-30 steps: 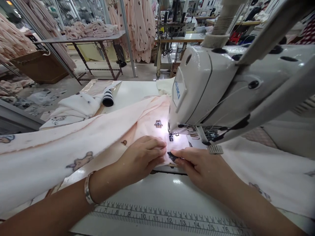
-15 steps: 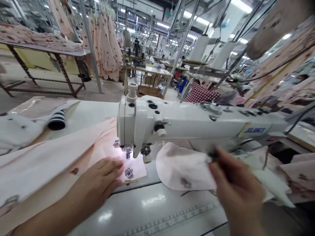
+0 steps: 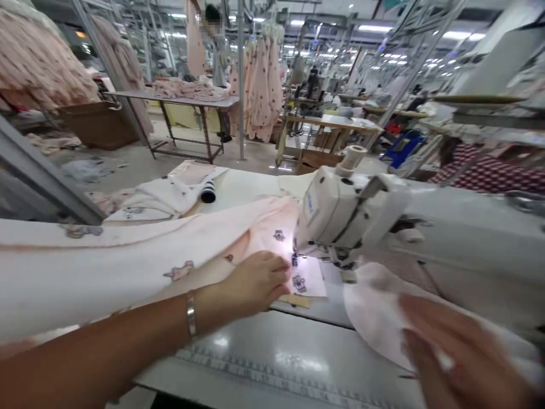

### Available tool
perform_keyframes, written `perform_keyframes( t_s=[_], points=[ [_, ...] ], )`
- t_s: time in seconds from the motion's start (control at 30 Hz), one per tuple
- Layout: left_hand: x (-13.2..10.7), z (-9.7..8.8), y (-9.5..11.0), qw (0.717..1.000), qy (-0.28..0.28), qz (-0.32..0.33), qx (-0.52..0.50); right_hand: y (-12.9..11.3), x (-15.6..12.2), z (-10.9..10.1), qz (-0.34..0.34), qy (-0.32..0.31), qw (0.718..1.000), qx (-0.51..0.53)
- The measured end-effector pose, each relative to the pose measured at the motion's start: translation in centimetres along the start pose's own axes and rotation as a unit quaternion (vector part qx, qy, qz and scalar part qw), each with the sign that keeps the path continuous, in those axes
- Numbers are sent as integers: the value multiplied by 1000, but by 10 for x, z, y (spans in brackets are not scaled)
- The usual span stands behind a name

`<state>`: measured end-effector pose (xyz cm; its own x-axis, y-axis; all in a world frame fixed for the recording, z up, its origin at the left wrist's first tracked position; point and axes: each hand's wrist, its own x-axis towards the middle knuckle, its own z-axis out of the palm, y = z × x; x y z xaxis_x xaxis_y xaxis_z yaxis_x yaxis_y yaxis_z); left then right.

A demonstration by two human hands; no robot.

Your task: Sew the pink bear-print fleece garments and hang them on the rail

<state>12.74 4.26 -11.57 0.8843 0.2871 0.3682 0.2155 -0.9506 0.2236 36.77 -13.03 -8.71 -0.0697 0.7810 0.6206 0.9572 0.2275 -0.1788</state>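
My left hand [image 3: 255,281] lies flat on a pale pink printed garment [image 3: 264,241], just left of the sewing machine's needle area [image 3: 300,258]. A metal bangle [image 3: 191,313] circles that wrist. The machine's white head [image 3: 344,216] stands above the cloth, with a lit patch of fabric and small printed motifs beneath it. At the lower right, my right hand [image 3: 451,352] is blurred and overlaps a rounded pale pink fabric piece [image 3: 374,312], apparently gripping it. The needle itself is hidden by the machine head.
The white sewing table [image 3: 238,341] has a printed ruler [image 3: 264,375] along its front. A folded white garment [image 3: 153,199] and a striped fabric roll [image 3: 208,192] lie beyond the cloth. Tables, hanging garments [image 3: 259,85] and a distant person [image 3: 208,40] stand behind.
My right hand has left the needle area and moved right and nearer, with the rounded pink piece. The view has swung, shifting the machine head rightward since the last frame.
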Motion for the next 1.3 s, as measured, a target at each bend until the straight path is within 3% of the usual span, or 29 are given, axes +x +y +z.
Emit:
perform_keyframes(
  t_s=[0.1,0.23,0.33,0.4,0.53,0.77,0.9,1.1,1.3],
  points=[
    [0,-2,-2,1000,-20,-17,-11,-14,25,44,-113,-112,987,33],
    [3,1,-9,999,-19,-29,-32,-3,47,74,-132,-186,973,-38],
    [7,5,-14,999,-11,-22,-39,0,48,71,-130,-174,973,-77],
    [8,7,-16,999,-8,-18,-38,-6,46,70,-143,-169,974,-50],
    [8,8,-17,999,-4,-14,-35,-15,46,81,-152,-226,962,34],
    [10,7,-16,999,-11,-27,-43,-8,56,96,-108,-287,951,44],
    [8,5,-11,997,-41,-46,-49,-14,50,93,-97,-285,952,63],
    [5,8,-11,995,-34,-71,-63,-18,40,96,-72,-252,959,103],
    [6,11,-16,996,-33,-54,-63,-18,41,97,-79,-225,965,108]
  ],
)
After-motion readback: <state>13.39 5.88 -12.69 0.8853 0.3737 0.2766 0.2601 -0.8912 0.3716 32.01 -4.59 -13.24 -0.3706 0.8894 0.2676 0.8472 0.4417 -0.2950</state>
